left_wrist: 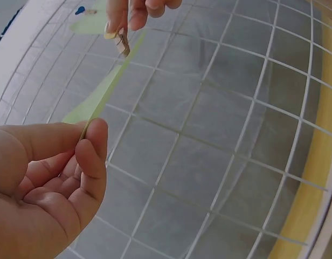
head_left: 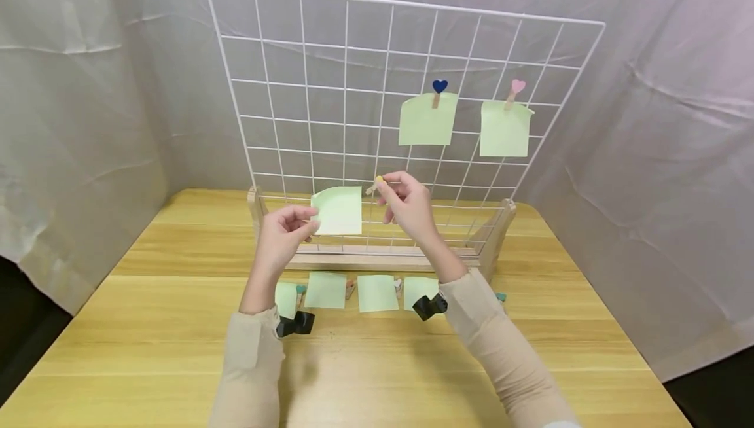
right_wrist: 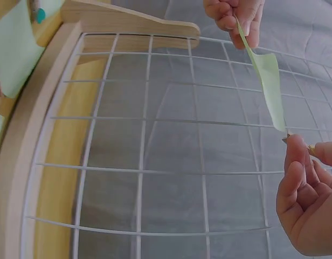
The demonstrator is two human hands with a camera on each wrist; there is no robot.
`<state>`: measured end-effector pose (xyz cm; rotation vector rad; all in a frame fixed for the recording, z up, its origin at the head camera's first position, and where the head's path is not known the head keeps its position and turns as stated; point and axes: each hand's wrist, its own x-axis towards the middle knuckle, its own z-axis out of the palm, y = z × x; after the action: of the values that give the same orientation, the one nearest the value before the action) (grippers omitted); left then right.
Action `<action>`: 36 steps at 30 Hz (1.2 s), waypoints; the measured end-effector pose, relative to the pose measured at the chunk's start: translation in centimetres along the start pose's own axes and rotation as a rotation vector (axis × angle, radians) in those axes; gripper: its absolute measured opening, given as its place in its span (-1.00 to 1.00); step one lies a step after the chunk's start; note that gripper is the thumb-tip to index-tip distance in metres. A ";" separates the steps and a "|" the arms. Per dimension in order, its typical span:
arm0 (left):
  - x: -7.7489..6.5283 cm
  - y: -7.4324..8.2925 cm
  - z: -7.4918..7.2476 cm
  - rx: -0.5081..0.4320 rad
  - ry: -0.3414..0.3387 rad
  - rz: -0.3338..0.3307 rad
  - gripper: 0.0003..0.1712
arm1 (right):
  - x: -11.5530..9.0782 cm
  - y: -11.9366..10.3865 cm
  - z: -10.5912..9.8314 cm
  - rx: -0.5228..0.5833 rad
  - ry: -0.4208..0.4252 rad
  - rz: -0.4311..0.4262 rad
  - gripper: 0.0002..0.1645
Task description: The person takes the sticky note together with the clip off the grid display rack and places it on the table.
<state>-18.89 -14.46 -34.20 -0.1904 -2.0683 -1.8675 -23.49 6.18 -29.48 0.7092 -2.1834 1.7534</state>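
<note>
Right now, the left hand [head_left: 283, 238] holds a green note [head_left: 338, 212] near the middle of the frame, pinching its left edge between thumb and fingers. The right hand [head_left: 409, 207] is a bit further right, with thumb and finger pinched on a little clip [head_left: 371, 188]. So neither hand is spread wide. The big thing is how the clip faces the note: its long way slants down to the left, so the wooden end points at the note's upper right corner. They sit just beside each other, and that corner is nearer the right hand. The note looks almost square and lies between the two hands, in front of the low middle of the white wire grid [head_left: 392, 3]. I can't tell if it touches the wires.
</note>
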 end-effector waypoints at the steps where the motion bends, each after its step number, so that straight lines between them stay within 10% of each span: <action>1: -0.1 -0.2 -0.1 0.003 -0.004 -0.007 -0.80 | 0.0 0.6 0.0 -0.011 0.000 -0.003 -0.78; 22: -2.2 -3.3 -2.4 0.112 -0.224 -0.156 -0.78 | -2.6 6.0 1.1 0.082 -0.119 0.178 -0.74; 36: -3.3 -4.6 -2.9 0.117 -0.244 -0.164 -0.81 | -3.7 7.1 1.0 0.106 -0.128 0.234 -0.78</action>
<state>-16.87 -17.41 -39.42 -0.2364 -2.4157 -1.8893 -23.90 7.08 -37.47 0.6257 -2.3547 2.0026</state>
